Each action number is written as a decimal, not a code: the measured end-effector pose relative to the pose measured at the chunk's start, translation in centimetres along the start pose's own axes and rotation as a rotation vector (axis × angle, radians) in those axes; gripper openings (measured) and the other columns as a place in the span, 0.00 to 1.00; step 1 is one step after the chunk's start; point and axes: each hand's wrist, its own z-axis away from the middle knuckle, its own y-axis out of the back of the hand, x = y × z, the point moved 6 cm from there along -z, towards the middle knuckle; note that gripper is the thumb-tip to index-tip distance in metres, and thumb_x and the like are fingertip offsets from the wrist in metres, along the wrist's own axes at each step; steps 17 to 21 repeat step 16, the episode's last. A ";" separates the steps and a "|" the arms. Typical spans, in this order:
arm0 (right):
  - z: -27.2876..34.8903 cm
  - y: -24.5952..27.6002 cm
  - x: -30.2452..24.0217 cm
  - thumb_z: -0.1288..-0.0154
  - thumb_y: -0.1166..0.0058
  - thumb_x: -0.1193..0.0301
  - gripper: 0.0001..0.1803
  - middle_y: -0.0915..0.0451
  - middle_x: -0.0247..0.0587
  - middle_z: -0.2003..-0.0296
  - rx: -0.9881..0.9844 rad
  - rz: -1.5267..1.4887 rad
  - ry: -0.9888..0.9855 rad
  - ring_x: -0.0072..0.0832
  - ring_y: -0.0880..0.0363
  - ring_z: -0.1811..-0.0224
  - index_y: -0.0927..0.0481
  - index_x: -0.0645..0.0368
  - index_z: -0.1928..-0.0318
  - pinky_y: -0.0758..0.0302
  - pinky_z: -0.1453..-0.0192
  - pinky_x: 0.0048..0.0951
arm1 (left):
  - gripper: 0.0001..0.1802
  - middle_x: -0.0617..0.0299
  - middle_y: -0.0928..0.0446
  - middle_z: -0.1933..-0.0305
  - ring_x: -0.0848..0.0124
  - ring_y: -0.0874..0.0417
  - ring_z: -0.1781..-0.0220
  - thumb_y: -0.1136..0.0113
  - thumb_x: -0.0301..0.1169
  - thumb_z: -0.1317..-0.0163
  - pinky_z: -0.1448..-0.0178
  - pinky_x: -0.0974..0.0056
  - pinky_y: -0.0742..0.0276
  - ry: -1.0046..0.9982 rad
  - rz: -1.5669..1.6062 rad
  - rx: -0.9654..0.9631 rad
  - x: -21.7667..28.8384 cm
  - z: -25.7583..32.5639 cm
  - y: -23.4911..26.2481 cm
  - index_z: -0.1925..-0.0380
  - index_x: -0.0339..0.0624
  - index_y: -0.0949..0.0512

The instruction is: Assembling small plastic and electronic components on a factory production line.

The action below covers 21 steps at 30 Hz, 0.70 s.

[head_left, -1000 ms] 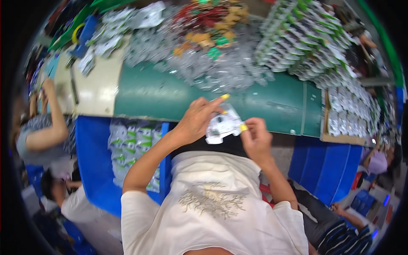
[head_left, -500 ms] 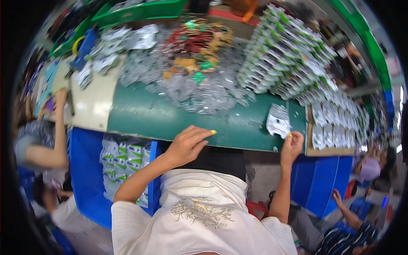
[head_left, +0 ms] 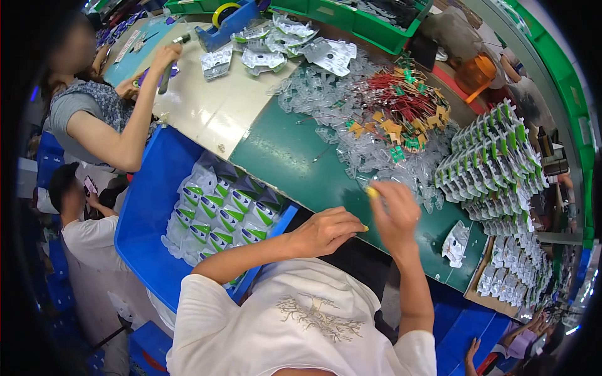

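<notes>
My left hand point(head_left: 329, 232) is over the front edge of the green tabletop point(head_left: 295, 169), fingers drawn together, a yellow tip on one finger. If it pinches anything, I cannot make it out. My right hand point(head_left: 396, 216), slightly blurred, reaches to the near edge of a pile of clear plastic pieces point(head_left: 411, 178); its yellow-tipped finger is close to one piece, and its grip is unclear. On the pile lies a bundle of red wires point(head_left: 401, 91) with orange and green tabs. A silvery-white moulded part point(head_left: 456, 244) rests on the table right of my right hand.
Stacked white-and-green parts point(head_left: 492, 163) stand at right, beyond a cardboard tray point(head_left: 475, 294) of silvery parts. A blue bin point(head_left: 141, 213) holding white-and-green parts is at left. Silvery parts point(head_left: 266, 47) and a blue tape dispenser point(head_left: 226, 28) lie farther back. A co-worker point(head_left: 106, 119) sits at left.
My right hand has left the silvery-white part and moved left and forward to the clear pieces. The view has turned and shifted left. My left hand keeps much the same pose.
</notes>
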 end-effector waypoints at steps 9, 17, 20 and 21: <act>-7.3 -11.9 0.7 0.45 0.47 0.78 0.10 0.20 0.42 0.56 -0.496 0.407 0.335 0.40 0.27 0.47 0.19 0.60 0.61 0.33 0.40 0.41 | 0.13 0.52 0.16 0.58 0.61 0.15 0.57 0.35 0.17 0.41 0.52 0.63 0.20 0.205 -0.046 0.262 -1.9 3.4 6.7 0.56 0.34 0.17; -4.9 -6.2 -1.9 0.43 0.38 0.78 0.10 0.20 0.42 0.66 -0.318 0.015 0.222 0.39 0.23 0.56 0.19 0.57 0.59 0.33 0.38 0.45 | 0.23 0.60 0.24 0.48 0.75 0.23 0.47 0.43 0.21 0.30 0.41 0.69 0.25 0.596 0.582 0.490 -6.2 4.2 8.1 0.35 0.36 0.33; -4.9 -6.2 -1.9 0.43 0.38 0.78 0.10 0.20 0.42 0.66 -0.318 0.015 0.222 0.39 0.23 0.56 0.19 0.57 0.59 0.33 0.38 0.45 | 0.23 0.60 0.24 0.48 0.75 0.23 0.47 0.43 0.21 0.30 0.41 0.69 0.25 0.596 0.582 0.490 -6.2 4.2 8.1 0.35 0.36 0.33; -4.9 -6.2 -1.9 0.43 0.38 0.78 0.10 0.20 0.42 0.66 -0.318 0.015 0.222 0.39 0.23 0.56 0.19 0.57 0.59 0.33 0.38 0.45 | 0.23 0.60 0.24 0.48 0.75 0.23 0.47 0.43 0.21 0.30 0.41 0.69 0.25 0.596 0.582 0.490 -6.2 4.2 8.1 0.35 0.36 0.33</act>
